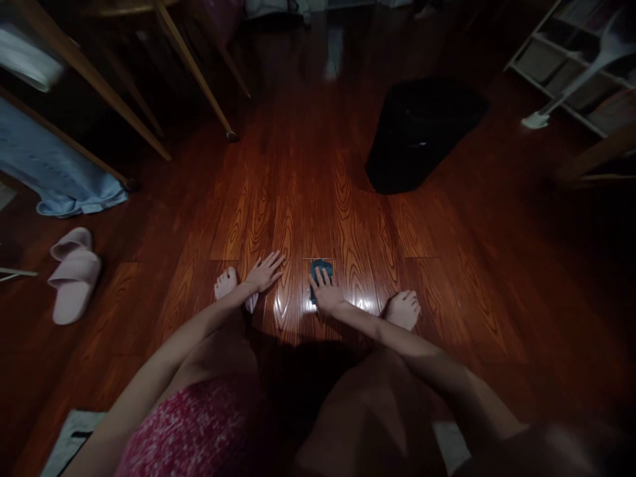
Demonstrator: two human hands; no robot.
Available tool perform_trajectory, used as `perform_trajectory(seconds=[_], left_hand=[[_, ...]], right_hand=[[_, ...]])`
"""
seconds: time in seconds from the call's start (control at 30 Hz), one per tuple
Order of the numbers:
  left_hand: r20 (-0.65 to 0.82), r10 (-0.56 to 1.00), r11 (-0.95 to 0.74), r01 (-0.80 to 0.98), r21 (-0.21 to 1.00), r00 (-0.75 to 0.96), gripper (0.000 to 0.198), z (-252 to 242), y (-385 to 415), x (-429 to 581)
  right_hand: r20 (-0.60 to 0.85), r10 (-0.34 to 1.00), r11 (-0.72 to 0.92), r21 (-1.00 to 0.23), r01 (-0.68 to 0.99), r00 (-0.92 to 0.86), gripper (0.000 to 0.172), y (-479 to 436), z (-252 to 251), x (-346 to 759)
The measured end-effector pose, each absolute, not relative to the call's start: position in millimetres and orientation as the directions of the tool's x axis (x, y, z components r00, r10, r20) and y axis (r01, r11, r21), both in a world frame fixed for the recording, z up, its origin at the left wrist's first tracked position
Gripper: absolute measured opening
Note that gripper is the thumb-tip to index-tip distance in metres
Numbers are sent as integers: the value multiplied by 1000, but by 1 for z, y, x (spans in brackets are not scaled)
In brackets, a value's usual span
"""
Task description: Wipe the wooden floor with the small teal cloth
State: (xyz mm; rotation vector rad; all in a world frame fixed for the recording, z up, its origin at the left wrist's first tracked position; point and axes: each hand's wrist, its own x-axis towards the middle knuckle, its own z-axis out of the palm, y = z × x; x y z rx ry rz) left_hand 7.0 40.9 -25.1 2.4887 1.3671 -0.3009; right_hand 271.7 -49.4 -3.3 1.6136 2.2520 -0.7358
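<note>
My left hand (pixel 265 271) has its fingers stretched out over the glossy wooden floor (pixel 348 218), holding nothing; I cannot tell whether the palm touches the boards. To its right, my right hand (pixel 326 290) lies flat with fingers spread on a small dark blue-green piece (pixel 322 266) that looks like a folded cloth or a packet. The palm covers part of this piece, so its kind is uncertain. A small pale thing (pixel 252 303) shows just below my left wrist, largely hidden. My bare feet stand on either side of the hands.
A black bin-like container (pixel 422 132) stands ahead on the right. Wooden chair legs (pixel 199 73) and hanging blue fabric (pixel 74 165) are at the left. A pink slipper (pixel 75 278) lies on the floor there. White shelving (pixel 551 66) is at the far right.
</note>
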Motion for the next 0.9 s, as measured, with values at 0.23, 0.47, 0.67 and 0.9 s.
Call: perform_trajectory(seconds=[0.23, 0.47, 0.67, 0.9], left_hand=[[-309, 789, -512, 846, 147, 531, 65, -27, 41, 6], [-305, 786, -519, 842, 149, 538, 66, -28, 42, 5], [-300, 786, -523, 840, 141, 540, 65, -29, 41, 5], [-314, 787, -513, 846, 144, 531, 66, -24, 40, 7]], right_hand=[[-520, 823, 140, -203, 969, -228, 85, -47, -4, 271], [-553, 777, 200, -234, 951, -299, 85, -49, -3, 268], [-398, 897, 143, -152, 978, -193, 85, -35, -3, 283], [-591, 753, 193, -223, 955, -290, 98, -57, 3, 262]])
